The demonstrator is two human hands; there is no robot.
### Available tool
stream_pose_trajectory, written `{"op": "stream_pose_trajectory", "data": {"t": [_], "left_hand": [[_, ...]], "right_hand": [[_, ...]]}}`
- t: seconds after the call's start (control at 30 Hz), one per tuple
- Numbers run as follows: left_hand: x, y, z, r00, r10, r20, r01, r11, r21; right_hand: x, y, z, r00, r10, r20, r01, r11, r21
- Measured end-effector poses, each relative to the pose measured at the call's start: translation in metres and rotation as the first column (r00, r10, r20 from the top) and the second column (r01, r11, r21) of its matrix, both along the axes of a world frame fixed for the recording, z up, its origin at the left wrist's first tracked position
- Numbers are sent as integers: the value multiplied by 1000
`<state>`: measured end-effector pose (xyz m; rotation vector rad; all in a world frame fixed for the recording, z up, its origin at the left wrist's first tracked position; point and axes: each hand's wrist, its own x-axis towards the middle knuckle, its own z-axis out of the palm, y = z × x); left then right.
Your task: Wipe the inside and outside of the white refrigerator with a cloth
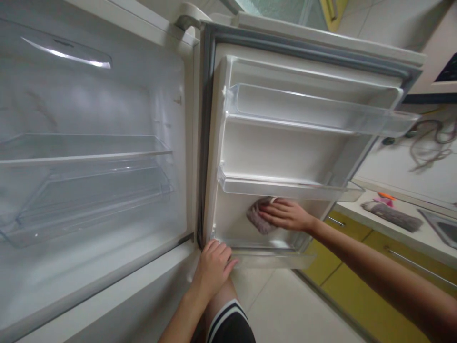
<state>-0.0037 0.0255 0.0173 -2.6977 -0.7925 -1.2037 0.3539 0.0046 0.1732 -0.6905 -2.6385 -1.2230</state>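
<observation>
A refrigerator door (278, 150) stands open, its inner side toward me. My right hand (287, 214) presses a bunched grey-brown cloth (260, 218) against the inner panel, below the middle clear door shelf (278, 187). Low on the hinge side, my left hand (215, 262) curls its fingers over the end of the bottom door shelf (274, 260), with the thumb sticking out to the right. That shelf's left end is partly hidden by the hand.
To the left is the fridge interior with a glass shelf (85, 147) and a clear drawer (96, 200). A top door shelf (303, 107) juts out. At right, a counter (352, 209) holds another greyish cloth (392, 215) beside a sink (441, 228). My knee (228, 314) is below.
</observation>
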Motion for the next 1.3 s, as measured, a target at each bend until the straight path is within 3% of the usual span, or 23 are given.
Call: {"op": "stream_pose_trajectory", "data": {"t": [0.07,0.13,0.23,0.33,0.4,0.47,0.53,0.6,0.67,0.73,0.8,0.87,0.97,1.03,1.1,1.17,1.23,1.3], "left_hand": [[0,0,1,1000,-2,-2,2,1000,5],[-1,0,1,1000,-3,-3,3,1000,2],[-2,-1,3,1000,4,-10,-4,1000,-1],[-2,-1,3,1000,15,-21,-15,1000,11],[-2,-2,4,999,19,-29,-18,1000,10],[-2,-2,4,999,23,-39,-23,1000,-3],[-2,-2,4,999,25,-46,-25,1000,-12],[-2,-2,4,999,25,-48,-26,1000,-12],[-2,-2,3,999,25,-38,-26,1000,-13],[-1,-2,2,999,23,-23,-23,999,-25],[-1,-3,1,1000,17,-11,-17,999,-39],[-1,-3,2,1000,10,-8,-10,999,-47],[-1,-4,3,1000,10,-15,-10,999,-39],[-2,-4,4,1000,15,-19,-15,1000,-28],[-2,-4,4,999,18,-27,-19,1000,-22],[-2,-4,3,999,19,-40,-20,999,-33],[-2,-4,1,998,21,-55,-24,999,-46],[-2,-4,1,998,28,-64,-31,998,-52]], "right_hand": [[18,-7,2,959,-146,-242,190,967,168],[30,-14,-7,931,-187,-314,259,944,204],[28,-18,-28,997,-71,-20,70,997,-18],[16,-17,-34,958,174,230,-107,956,-275],[14,-15,-26,943,204,263,-123,948,-294],[22,-17,-12,968,114,225,-69,978,-198],[40,-23,0,994,-85,64,86,996,-5],[61,-32,5,941,-286,-178,311,941,132],[76,-41,3,865,-390,-315,450,882,143],[78,-47,-3,888,-375,-265,418,900,125],[69,-51,-7,952,-281,-121,291,954,76],[54,-51,-9,986,-166,22,167,984,-62],[36,-48,-10,984,-52,173,90,970,-225],[30,-46,-11,976,-48,211,91,975,-201],[26,-42,-13,988,-81,129,97,988,-118],[19,-37,-18,987,-139,-77,139,990,-5],[4,-28,-23,939,-201,-278,232,969,84],[-19,-15,-28,913,-215,-347,272,954,123]]}}
